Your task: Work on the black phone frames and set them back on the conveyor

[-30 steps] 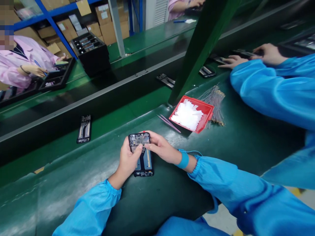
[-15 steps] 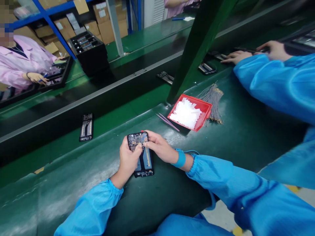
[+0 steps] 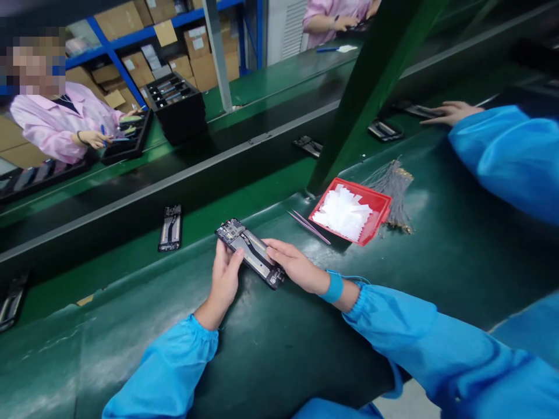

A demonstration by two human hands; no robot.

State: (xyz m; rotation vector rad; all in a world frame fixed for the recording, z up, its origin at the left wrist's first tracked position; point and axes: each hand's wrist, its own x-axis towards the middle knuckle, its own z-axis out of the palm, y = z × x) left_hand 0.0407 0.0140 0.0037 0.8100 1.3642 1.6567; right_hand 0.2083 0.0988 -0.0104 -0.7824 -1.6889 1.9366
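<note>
An opened phone (image 3: pixel 252 251), its circuit board and inner frame showing, is held tilted above the green work surface. My left hand (image 3: pixel 225 276) grips its left long side near the board end, thumb on top. My right hand (image 3: pixel 294 265) closes on the opposite side toward the lower end, thumb over the frame; the fingers beneath are hidden. A blue wrist strap (image 3: pixel 333 286) circles my right wrist. Beyond my right hand lie purple tweezers (image 3: pixel 309 227), beside a red tray (image 3: pixel 379 216) of white paper pieces (image 3: pixel 343 212).
Thin grey cables (image 3: pixel 395 195) lie bundled behind the tray. Other opened phones (image 3: pixel 170 228) rest on the recessed green strip. A green post (image 3: pixel 371 75) rises behind the tray. At right reaches a co-worker's hand (image 3: pixel 456 112); across the line, a person in pink handles parts by stacked black trays (image 3: pixel 177 110).
The phone has turned from nearly upright to a slant, board end toward upper left. My right hand has slid from the board to the lower end. Another phone shows at far left.
</note>
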